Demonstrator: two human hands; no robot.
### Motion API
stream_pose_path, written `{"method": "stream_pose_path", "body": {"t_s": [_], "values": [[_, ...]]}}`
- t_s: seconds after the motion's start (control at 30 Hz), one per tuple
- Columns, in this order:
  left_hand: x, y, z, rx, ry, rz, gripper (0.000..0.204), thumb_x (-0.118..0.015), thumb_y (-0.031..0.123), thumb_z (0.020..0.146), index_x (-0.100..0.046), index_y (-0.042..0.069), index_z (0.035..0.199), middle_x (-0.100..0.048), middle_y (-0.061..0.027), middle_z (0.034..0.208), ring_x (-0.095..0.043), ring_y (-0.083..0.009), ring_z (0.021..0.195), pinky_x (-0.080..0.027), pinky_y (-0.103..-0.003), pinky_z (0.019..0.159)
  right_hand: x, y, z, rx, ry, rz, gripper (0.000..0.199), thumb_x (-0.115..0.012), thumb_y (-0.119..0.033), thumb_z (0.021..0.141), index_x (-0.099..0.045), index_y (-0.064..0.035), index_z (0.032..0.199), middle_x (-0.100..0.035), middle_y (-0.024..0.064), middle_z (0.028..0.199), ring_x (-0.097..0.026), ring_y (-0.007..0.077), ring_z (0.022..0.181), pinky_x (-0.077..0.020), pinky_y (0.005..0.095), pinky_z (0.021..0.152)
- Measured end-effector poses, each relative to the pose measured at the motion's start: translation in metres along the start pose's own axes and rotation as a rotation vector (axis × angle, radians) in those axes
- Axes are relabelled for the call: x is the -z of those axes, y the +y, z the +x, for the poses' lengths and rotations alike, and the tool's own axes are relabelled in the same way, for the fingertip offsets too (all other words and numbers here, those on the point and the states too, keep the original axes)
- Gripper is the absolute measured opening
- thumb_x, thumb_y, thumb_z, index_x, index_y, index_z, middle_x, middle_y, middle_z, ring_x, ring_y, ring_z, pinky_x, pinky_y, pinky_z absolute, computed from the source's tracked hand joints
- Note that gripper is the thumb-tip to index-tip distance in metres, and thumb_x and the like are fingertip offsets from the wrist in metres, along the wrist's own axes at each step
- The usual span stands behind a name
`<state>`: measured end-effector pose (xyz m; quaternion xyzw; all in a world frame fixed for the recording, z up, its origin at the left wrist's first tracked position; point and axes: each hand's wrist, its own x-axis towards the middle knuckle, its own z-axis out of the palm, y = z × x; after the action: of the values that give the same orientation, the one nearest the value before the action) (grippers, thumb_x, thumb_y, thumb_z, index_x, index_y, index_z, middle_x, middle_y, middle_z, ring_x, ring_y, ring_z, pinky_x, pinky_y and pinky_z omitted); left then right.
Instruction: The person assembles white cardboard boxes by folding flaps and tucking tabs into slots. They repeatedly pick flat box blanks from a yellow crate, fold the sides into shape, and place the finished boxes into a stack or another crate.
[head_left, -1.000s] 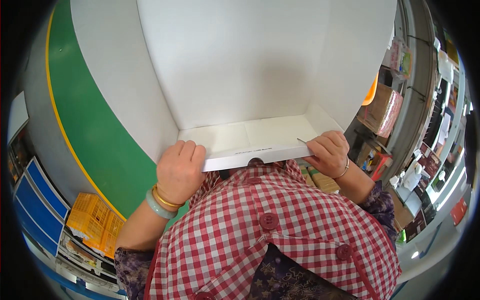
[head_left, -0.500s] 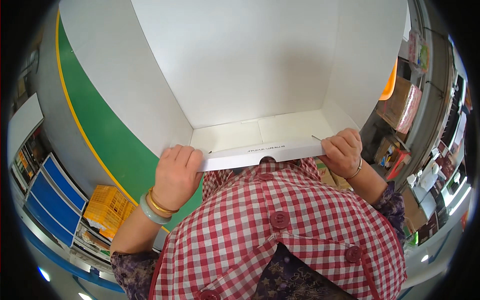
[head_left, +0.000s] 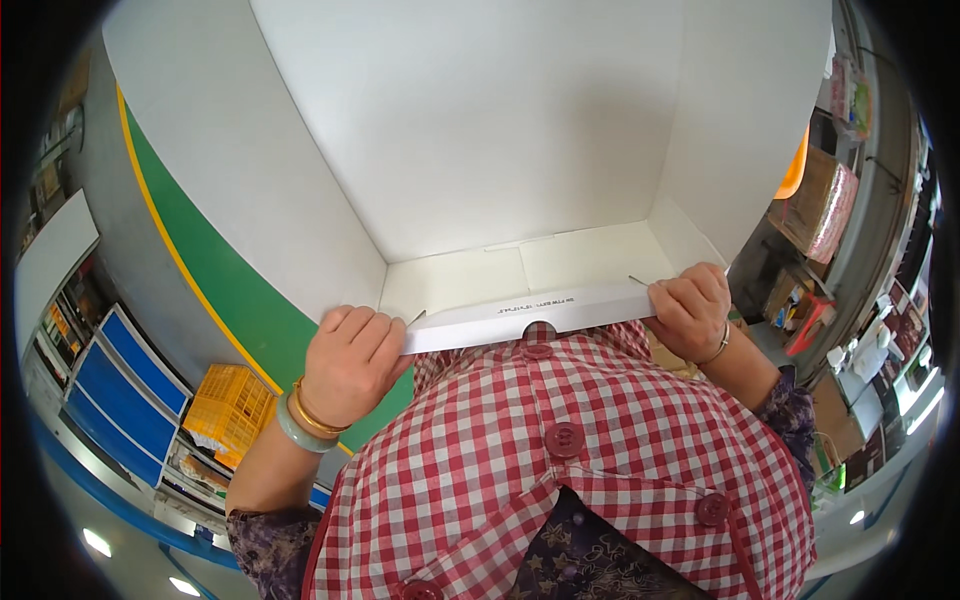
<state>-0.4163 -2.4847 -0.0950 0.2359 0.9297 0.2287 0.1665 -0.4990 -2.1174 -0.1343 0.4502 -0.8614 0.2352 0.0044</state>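
A large white cardboard box [head_left: 470,120] stands unfolded in front of me, with tall panels at its far side, left and right. Its near wall is a narrow strip [head_left: 530,320] carrying a line of small print and a half-round notch in the middle. My left hand [head_left: 350,360] is closed around the strip's left corner, fingers curled over the top. At the right corner, my right hand [head_left: 692,312] grips in the same way. Short dark slits show beside both hands. Inside, the pale bottom [head_left: 455,285] has a seam down its middle. My thumbs are hidden.
A yellow plastic crate [head_left: 232,410] stands to the left near blue panels [head_left: 118,400]. The green floor area [head_left: 215,270] has a yellow border line. On the right are a plastic-wrapped carton [head_left: 825,205] and shelving with assorted goods.
The box's near strip sits slightly lower in view, with both hands still gripping its corners. The surroundings have shifted a little as the view turned. Neither hand has let go.
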Motion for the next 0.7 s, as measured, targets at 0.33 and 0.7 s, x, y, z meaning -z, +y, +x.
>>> {"method": "stream_pose_path", "body": {"t_s": [0.33, 0.7], "values": [[-0.019, 0.000, -0.002, -0.058, 0.237, 0.104, 0.035, -0.061, 0.003, 0.066, -0.062, -0.003, 0.101, -0.061, -0.0105, 0.092, -0.057, -0.0227, 0.081, -0.044, -0.035, 0.073, -0.002, -0.006, 0.003, -0.016, -0.047, 0.002, 0.030, -0.065, -0.009, 0.056, -0.061, -0.0050, 0.085, -0.058, 0.0032, 0.083, -0.054, 0.0181, 0.074, -0.0420, 0.0317, 0.065], [-0.050, -0.006, 0.033, -0.016, 0.368, 0.103, 0.036, -0.067, 0.003, 0.068, -0.061, 0.000, 0.104, -0.062, -0.0086, 0.091, -0.059, -0.0236, 0.080, -0.044, -0.035, 0.070, -0.045, -0.014, 0.028, -0.029, 0.024, 0.118, 0.038, -0.066, -0.010, 0.066, -0.063, -0.0052, 0.103, -0.063, 0.0051, 0.095, -0.060, 0.0192, 0.085, -0.0485, 0.0309, 0.071]]}}
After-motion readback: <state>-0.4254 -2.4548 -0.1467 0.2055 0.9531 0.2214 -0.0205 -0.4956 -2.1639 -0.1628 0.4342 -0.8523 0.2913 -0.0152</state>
